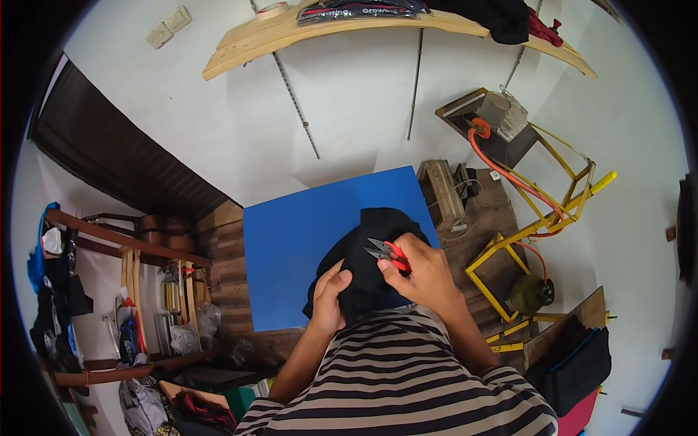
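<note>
A piece of black cloth [358,280] lies bunched on the near right part of a blue tabletop [291,232]. My left hand [331,296] grips its left side, thumb on top and the fingers partly hidden by the fabric. In my right hand [425,270] is a pair of thread snips [391,254] with red handles and dark pointed blades. The blades point left over the cloth and stand apart. Whether they touch the fabric I cannot tell.
A wooden crate [441,192] stands right of the table, near a yellow metal frame [509,240] with an orange hose. Shelves with clothes and bags [131,320] fill the left side. A wooden wall shelf [392,29] runs across the back; dark folded clothes [574,370] lie at lower right.
</note>
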